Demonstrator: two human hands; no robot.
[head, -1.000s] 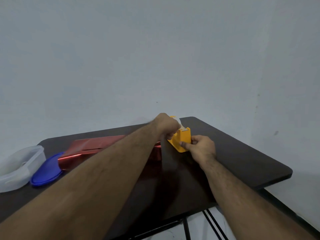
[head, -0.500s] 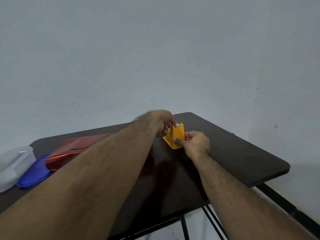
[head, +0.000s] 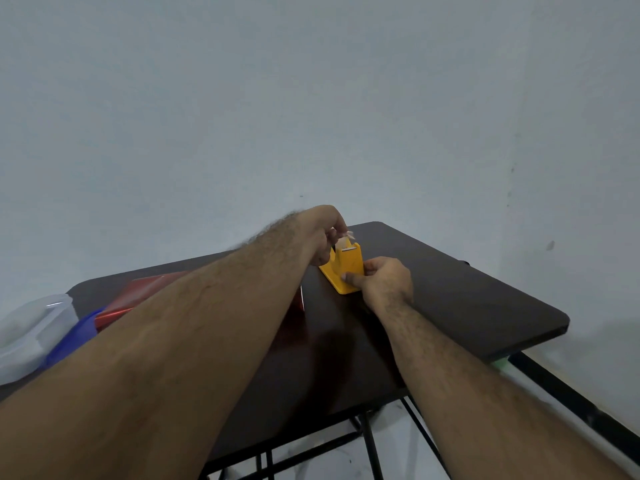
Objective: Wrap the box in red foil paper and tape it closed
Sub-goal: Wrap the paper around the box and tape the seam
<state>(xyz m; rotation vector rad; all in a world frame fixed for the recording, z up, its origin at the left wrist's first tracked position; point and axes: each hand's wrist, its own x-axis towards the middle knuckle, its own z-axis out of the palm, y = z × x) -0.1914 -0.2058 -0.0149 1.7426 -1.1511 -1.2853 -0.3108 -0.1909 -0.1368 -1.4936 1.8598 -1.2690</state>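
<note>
while the yellow tape dispenser (head: pixel 346 268) is steadied on the dark table (head: pixel 467 306), a strip of clear tape (head: pixel 348 236) is pinched above it.

the tape end is held between curled fingers of the left hand (head: pixel 320 233); the dispenser's smooth plastic side is gripped by the right hand (head: pixel 384 282). the shiny red foil-wrapped box (head: pixel 138 297) lies left, partly hidden by the forearm, beside a blue lid (head: pixel 74 337) and a translucent tub (head: pixel 31 334) whose contents cannot be told.

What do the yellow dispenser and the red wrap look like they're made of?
Yellow dispenser: likely moulded plastic, opaque with an even matte colour and a small metal-looking cutter strip on top. Red wrap: looks like metallic foil paper, glossy, with bright streaked highlights along its creases.
</note>
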